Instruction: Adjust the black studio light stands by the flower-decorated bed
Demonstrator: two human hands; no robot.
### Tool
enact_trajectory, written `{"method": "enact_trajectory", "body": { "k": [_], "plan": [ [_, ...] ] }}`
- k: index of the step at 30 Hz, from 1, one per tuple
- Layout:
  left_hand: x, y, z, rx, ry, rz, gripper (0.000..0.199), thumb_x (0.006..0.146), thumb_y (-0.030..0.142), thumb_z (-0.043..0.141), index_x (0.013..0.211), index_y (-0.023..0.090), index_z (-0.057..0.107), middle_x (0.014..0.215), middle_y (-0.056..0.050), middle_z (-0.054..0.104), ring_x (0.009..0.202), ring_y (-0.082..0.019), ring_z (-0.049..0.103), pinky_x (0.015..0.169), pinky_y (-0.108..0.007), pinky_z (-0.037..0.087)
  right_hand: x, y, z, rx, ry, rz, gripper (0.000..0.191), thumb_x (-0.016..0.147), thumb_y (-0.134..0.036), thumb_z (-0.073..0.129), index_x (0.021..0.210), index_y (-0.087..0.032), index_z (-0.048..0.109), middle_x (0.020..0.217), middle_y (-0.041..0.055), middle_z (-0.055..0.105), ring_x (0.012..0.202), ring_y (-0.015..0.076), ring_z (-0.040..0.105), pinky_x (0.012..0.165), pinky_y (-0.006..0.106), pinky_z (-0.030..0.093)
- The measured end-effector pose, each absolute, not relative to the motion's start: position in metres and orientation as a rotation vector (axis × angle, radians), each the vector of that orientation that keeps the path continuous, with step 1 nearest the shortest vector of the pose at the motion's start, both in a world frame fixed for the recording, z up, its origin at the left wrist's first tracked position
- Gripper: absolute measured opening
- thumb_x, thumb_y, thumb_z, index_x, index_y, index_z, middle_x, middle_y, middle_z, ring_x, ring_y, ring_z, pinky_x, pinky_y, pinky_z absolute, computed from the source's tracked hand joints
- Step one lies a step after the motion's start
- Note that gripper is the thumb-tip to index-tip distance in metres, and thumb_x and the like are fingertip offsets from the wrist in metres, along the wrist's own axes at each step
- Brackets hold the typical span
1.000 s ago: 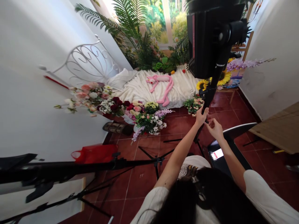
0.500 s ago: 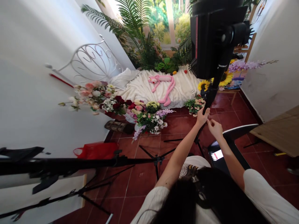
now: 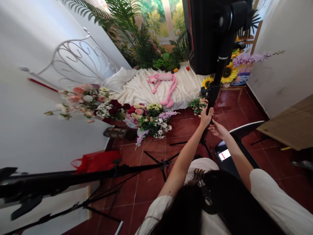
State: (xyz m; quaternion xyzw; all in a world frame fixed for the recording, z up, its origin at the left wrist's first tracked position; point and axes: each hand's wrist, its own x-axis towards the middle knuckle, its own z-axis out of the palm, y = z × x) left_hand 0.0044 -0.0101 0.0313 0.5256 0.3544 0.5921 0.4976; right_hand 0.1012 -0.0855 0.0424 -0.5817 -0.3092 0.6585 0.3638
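My left hand (image 3: 206, 117) is wrapped round the black pole of a light stand (image 3: 214, 94). At the top of that pole is a large black studio light (image 3: 200, 39), cut off by the upper edge. Just below my left hand, my right hand (image 3: 218, 130) reaches to the pole with its fingers stretched out and a little apart. Its fingertips are at or very near the pole; whether they touch a knob there I cannot make out. The stand's legs (image 3: 206, 147) spread on the floor, partly hidden by my left arm.
A black chair (image 3: 246, 153) with a phone (image 3: 224, 155) on it stands at my right. Another black stand (image 3: 97, 173) crosses at left beside a red bag (image 3: 97, 161). Ahead, a pink plush toy (image 3: 168, 86) lies on a cream blanket (image 3: 137, 94) behind flowers (image 3: 151, 120).
The right hand's fingers, pinched together at the pole before, are now more stretched out. My left hand keeps its hold. The view has shifted slightly, so the scene sits further left.
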Motion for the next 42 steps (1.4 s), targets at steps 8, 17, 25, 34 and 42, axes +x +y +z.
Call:
{"method": "enact_trajectory", "body": {
  "k": [8,17,25,34,42],
  "plan": [
    [0.002,-0.009,0.028,1.285,0.872,1.417,0.065,0.078,0.085,0.052,0.068,0.02,0.056,0.059,0.002,0.054,0.054,-0.01,0.05,0.056,-0.025,0.043,0.12,-0.094,0.077,-2.081,-1.934,0.541,0.05,0.1,-0.066,0.042,0.085,-0.023,0.063,0.084,0.0087,0.075,0.083,0.0265,0.07,0.069,0.03,0.043],
    [0.003,-0.008,0.026,1.298,0.842,1.427,0.064,0.081,0.083,0.052,0.069,0.02,0.056,0.06,0.001,0.054,0.055,-0.01,0.05,0.057,-0.026,0.042,0.111,-0.076,0.092,-2.103,-2.388,0.372,0.045,0.103,-0.052,0.045,0.102,-0.017,0.074,0.098,0.0173,0.077,0.092,0.0308,0.074,0.077,0.033,0.047],
    [0.002,-0.01,0.031,1.294,0.866,1.412,0.065,0.078,0.085,0.052,0.068,0.021,0.056,0.06,0.001,0.054,0.056,-0.011,0.05,0.058,-0.027,0.043,0.108,-0.069,0.079,-2.119,-2.284,0.423,0.053,0.1,-0.058,0.049,0.09,-0.014,0.077,0.094,0.021,0.077,0.093,0.0332,0.074,0.082,0.037,0.051],
    [0.003,-0.008,0.028,1.27,0.85,1.4,0.062,0.08,0.082,0.054,0.07,0.021,0.057,0.06,0.002,0.054,0.056,-0.011,0.051,0.058,-0.027,0.043,0.12,-0.055,0.057,-1.936,-2.189,0.77,0.055,0.1,-0.058,0.047,0.066,-0.019,0.065,0.071,0.0126,0.071,0.075,0.0275,0.071,0.074,0.035,0.052],
    [0.001,-0.008,0.029,1.285,0.828,1.404,0.062,0.08,0.082,0.055,0.069,0.021,0.057,0.059,0.001,0.054,0.055,-0.011,0.051,0.058,-0.027,0.043,0.129,-0.052,0.04,-1.55,-1.917,1.369,0.07,0.094,-0.078,0.028,0.049,-0.026,0.041,0.043,0.0003,0.045,0.043,0.013,0.041,0.051,0.029,0.044]
  ]
}}
